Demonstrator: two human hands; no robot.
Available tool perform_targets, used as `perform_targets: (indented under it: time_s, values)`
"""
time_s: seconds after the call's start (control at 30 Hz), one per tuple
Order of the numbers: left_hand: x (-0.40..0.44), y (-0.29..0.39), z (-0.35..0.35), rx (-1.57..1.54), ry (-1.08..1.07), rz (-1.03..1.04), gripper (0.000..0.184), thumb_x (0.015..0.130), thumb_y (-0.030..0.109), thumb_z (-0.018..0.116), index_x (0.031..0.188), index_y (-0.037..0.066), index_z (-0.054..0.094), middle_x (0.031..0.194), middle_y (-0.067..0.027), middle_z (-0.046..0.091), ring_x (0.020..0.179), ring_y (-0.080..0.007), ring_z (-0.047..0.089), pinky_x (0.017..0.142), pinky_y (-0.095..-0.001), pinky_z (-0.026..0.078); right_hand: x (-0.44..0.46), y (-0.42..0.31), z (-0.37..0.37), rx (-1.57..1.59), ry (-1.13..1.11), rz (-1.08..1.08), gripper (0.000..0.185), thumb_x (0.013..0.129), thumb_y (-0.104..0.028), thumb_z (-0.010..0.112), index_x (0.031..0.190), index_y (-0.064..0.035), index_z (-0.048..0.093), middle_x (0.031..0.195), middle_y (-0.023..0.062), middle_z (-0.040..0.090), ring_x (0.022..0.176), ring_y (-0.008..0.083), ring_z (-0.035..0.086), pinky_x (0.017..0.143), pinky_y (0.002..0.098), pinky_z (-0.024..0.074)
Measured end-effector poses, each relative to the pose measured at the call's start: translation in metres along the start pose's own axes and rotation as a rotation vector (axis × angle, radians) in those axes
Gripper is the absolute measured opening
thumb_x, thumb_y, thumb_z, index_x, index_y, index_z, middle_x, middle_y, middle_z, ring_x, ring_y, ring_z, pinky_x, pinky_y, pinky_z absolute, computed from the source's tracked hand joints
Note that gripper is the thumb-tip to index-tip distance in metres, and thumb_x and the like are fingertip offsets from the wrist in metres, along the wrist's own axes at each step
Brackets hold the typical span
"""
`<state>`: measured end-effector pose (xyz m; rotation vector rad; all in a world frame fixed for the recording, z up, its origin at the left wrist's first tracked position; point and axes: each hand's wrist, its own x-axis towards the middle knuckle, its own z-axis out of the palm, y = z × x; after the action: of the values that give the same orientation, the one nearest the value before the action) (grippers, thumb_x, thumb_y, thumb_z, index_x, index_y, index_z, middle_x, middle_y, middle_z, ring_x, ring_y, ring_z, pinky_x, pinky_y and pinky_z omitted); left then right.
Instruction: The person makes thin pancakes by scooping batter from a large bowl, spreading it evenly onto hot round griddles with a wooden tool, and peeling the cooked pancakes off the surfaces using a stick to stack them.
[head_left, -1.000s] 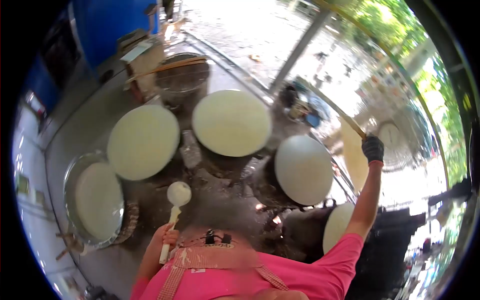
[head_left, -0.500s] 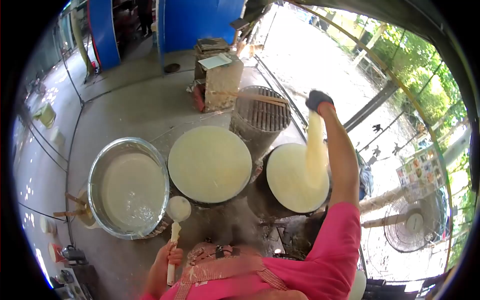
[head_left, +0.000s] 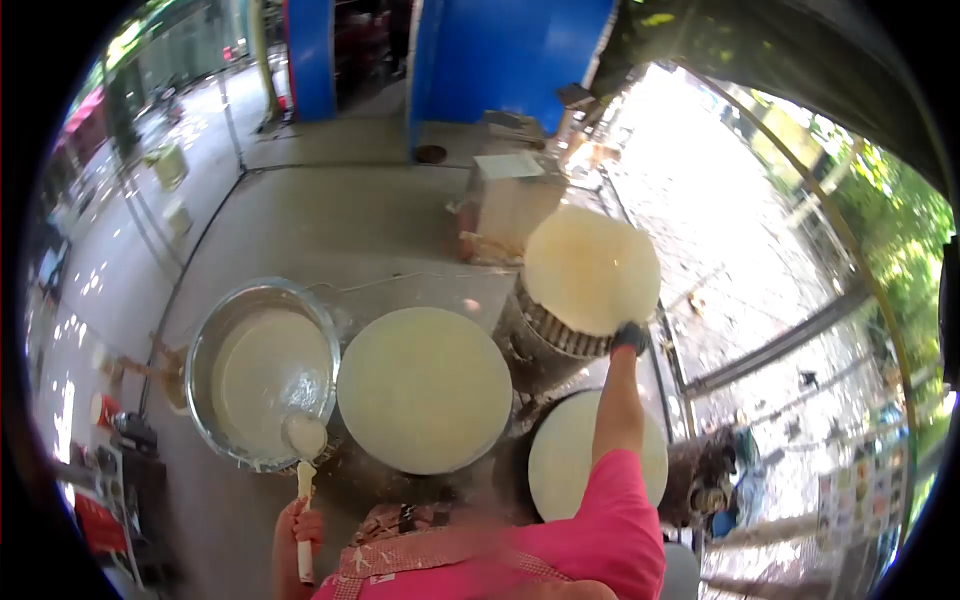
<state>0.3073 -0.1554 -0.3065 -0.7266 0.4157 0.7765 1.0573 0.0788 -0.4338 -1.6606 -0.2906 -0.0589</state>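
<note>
My left hand is closed round the pale handle of a ladle, whose bowl is at the near rim of a metal basin of whitish batter. My right hand, in a dark glove, is at the near edge of a thin round pale sheet. The sheet lies over a slatted round stand; my right fingers are too small and dark to make out. Between the basin and my right arm are a round pale griddle surface and another one partly under the arm.
Behind the stand is a block with a light board on top. A fan-side poster and clutter are at the right. A wooden-handled container stands left of the basin. Blue panels rise at the back.
The view has turned left. My right hand has moved to the slatted stand, and the hanging pale sheet is now spread over it. The ladle in my left hand has moved to the basin's rim.
</note>
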Motion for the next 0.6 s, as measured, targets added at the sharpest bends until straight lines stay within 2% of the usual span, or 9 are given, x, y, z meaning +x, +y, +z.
perform_targets:
  time_s: [0.07, 0.13, 0.2, 0.23, 0.33, 0.4, 0.47, 0.57, 0.6]
  values:
    - [0.000, -0.016, 0.018, 0.080, -0.029, 0.118, 0.027, 0.086, 0.025, 0.044, 0.064, 0.009, 0.039, 0.051, 0.0022, 0.032, 0.039, -0.0048, 0.031, 0.034, -0.0195, 0.028, -0.010, 0.051, 0.005, -0.041, -0.121, 0.303, 0.034, 0.072, -0.028, 0.058, 0.086, 0.0024, 0.058, 0.072, 0.0087, 0.061, 0.064, 0.0211, 0.054, 0.059, 0.0346, 0.0441]
    - [0.000, -0.014, 0.009, 0.347, -0.099, 0.272, 0.025, 0.088, 0.024, 0.041, 0.066, 0.011, 0.040, 0.050, 0.0040, 0.032, 0.040, -0.0040, 0.030, 0.033, -0.0189, 0.026, -0.069, -0.018, -0.016, -0.258, 0.041, 0.370, 0.031, 0.077, -0.030, 0.052, 0.076, 0.0004, 0.059, 0.069, 0.0115, 0.062, 0.064, 0.0231, 0.057, 0.054, 0.0353, 0.0438]
    - [0.001, -0.021, 0.025, 0.567, -0.069, 0.426, 0.020, 0.089, 0.025, 0.039, 0.076, 0.010, 0.044, 0.049, 0.0048, 0.032, 0.039, -0.0043, 0.029, 0.033, -0.0189, 0.024, -0.055, 0.058, -0.021, -0.393, 0.010, -0.050, 0.024, 0.078, -0.021, 0.057, 0.082, 0.0028, 0.059, 0.070, 0.0095, 0.060, 0.057, 0.0159, 0.053, 0.045, 0.0295, 0.0424]
    - [-0.001, -0.019, 0.031, 0.472, 0.004, 0.462, 0.022, 0.089, 0.026, 0.038, 0.087, 0.007, 0.050, 0.050, 0.0040, 0.032, 0.038, -0.0047, 0.029, 0.032, -0.0188, 0.025, -0.027, 0.121, -0.005, 0.533, -0.196, -0.090, 0.030, 0.077, -0.028, 0.059, 0.080, 0.0019, 0.059, 0.068, 0.0105, 0.061, 0.052, 0.0165, 0.052, 0.042, 0.0287, 0.0416]
    - [0.007, 0.042, -0.012, 0.200, -0.280, 0.190, 0.023, 0.089, 0.026, 0.039, 0.097, 0.010, 0.053, 0.055, -0.0004, 0.035, 0.038, -0.0069, 0.031, 0.032, -0.0193, 0.027, -0.092, 0.005, 0.005, -0.712, -0.314, -0.142, 0.037, 0.080, -0.036, 0.053, 0.081, 0.0008, 0.058, 0.064, 0.0145, 0.060, 0.058, 0.0269, 0.055, 0.053, 0.0335, 0.0430]
    - [-0.002, 0.056, -0.018, 0.053, -0.386, 0.284, 0.031, 0.088, 0.018, 0.040, 0.118, 0.013, 0.043, 0.058, -0.0023, 0.035, 0.040, -0.0093, 0.032, 0.033, -0.0216, 0.030, -0.134, -0.012, 0.038, -0.699, -0.611, -0.178, 0.043, 0.080, -0.044, 0.051, 0.083, -0.0017, 0.061, 0.070, 0.0161, 0.061, 0.064, 0.0302, 0.056, 0.058, 0.0367, 0.0435]
    - [-0.007, 0.087, -0.028, 0.046, -0.506, 0.320, 0.034, 0.088, 0.015, 0.039, 0.121, 0.016, 0.040, 0.060, -0.0032, 0.036, 0.041, -0.0098, 0.032, 0.032, -0.0218, 0.030, -0.190, -0.040, 0.071, -0.637, -1.069, -0.781, 0.035, 0.078, -0.037, 0.053, 0.090, -0.0046, 0.060, 0.074, 0.0155, 0.062, 0.073, 0.0322, 0.056, 0.066, 0.0386, 0.0434]
    - [-0.026, 0.148, -0.025, 0.402, -0.381, 0.516, 0.036, 0.085, 0.011, 0.041, 0.120, 0.021, 0.036, 0.061, -0.0023, 0.036, 0.043, -0.0091, 0.034, 0.031, -0.0208, 0.030, -0.330, -0.142, 0.098, -0.536, -1.415, -0.038, 0.023, 0.075, -0.024, 0.058, 0.091, -0.0083, 0.061, 0.051, 0.0046, 0.050, 0.043, 0.0169, 0.049, 0.039, 0.0300, 0.0382]
    - [-0.033, 0.174, -0.022, 0.508, -0.291, 0.567, 0.037, 0.084, 0.010, 0.043, 0.118, 0.022, 0.035, 0.059, -0.0018, 0.035, 0.043, -0.0087, 0.035, 0.031, -0.0200, 0.029, -0.380, -0.173, 0.104, -0.574, -1.467, -0.041, 0.021, 0.073, -0.021, 0.060, 0.091, -0.0093, 0.062, 0.049, -0.0006, 0.045, 0.038, 0.0095, 0.042, 0.033, 0.0250, 0.0314]
